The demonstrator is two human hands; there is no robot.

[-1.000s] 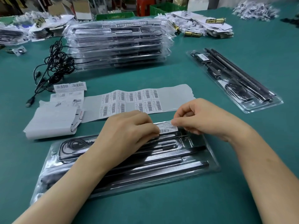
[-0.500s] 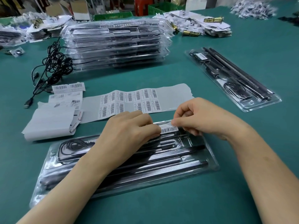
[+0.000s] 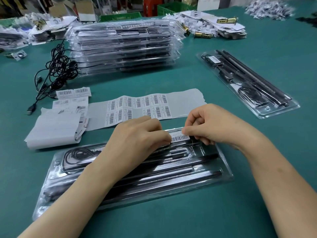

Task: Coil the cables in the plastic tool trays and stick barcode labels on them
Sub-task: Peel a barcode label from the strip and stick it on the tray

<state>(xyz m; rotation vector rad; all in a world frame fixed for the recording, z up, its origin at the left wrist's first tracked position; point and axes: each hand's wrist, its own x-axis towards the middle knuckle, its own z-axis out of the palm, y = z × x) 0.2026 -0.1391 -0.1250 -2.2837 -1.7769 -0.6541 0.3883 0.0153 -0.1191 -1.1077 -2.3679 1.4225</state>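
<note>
A clear plastic tray (image 3: 221, 170) with black rods and a coiled black cable (image 3: 77, 155) lies in front of me on the green table. A white barcode label (image 3: 180, 137) sits on the tray's far edge. My left hand (image 3: 137, 140) covers the label's left end with curled fingers, and my right hand (image 3: 211, 127) pinches its right end. Just beyond the tray lies a backing sheet (image 3: 185, 102) with several barcode labels on it.
A tall stack of filled trays (image 3: 125, 47) stands at the back centre. A labelled tray (image 3: 248, 85) lies at the right. A tangle of loose black cables (image 3: 56, 71) and folded label sheets (image 3: 54, 127) are at the left. Paper clutter lines the far edge.
Both hands stay on the label at the tray's far edge. My left fingers have slid slightly right over its left end. The label lies lower against the tray.
</note>
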